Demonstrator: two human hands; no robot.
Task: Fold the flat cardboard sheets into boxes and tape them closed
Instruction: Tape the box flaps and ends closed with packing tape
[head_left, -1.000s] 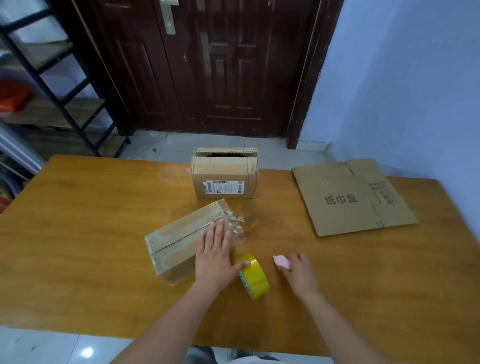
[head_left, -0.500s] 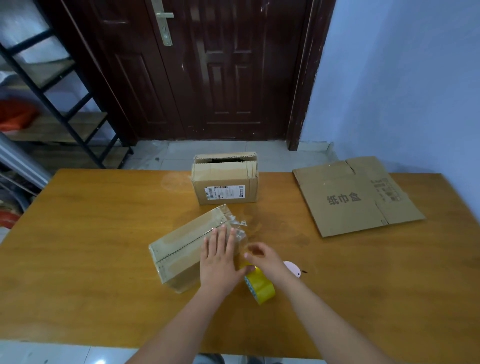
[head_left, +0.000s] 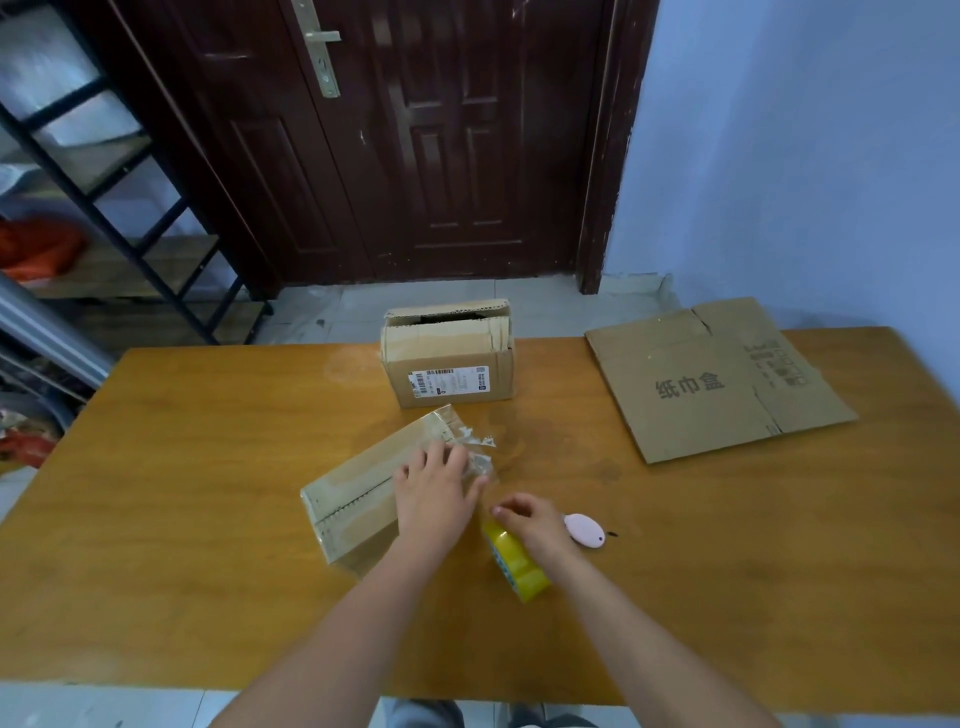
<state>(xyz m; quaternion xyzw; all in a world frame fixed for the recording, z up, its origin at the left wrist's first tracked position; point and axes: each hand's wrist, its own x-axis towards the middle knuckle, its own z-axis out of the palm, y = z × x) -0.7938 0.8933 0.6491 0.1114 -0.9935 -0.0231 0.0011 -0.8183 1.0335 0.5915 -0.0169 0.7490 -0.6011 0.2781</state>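
Left hand (head_left: 434, 499) lies flat, fingers spread, on the taped brown cardboard box (head_left: 358, 499) near the wooden table's (head_left: 182, 519) front edge. Right hand (head_left: 532, 525), fingers curled, grips the yellow tape roll (head_left: 517, 566) beside it; a flat printed cardboard sheet (head_left: 717, 379) lies at the far right corner.

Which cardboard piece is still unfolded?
The flat sheet at the table's far right, printed with characters; the other two are already boxes.

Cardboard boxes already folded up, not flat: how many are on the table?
2. One box stands at the far middle edge; the other box lies nearer, under the left hand. None seems hidden.
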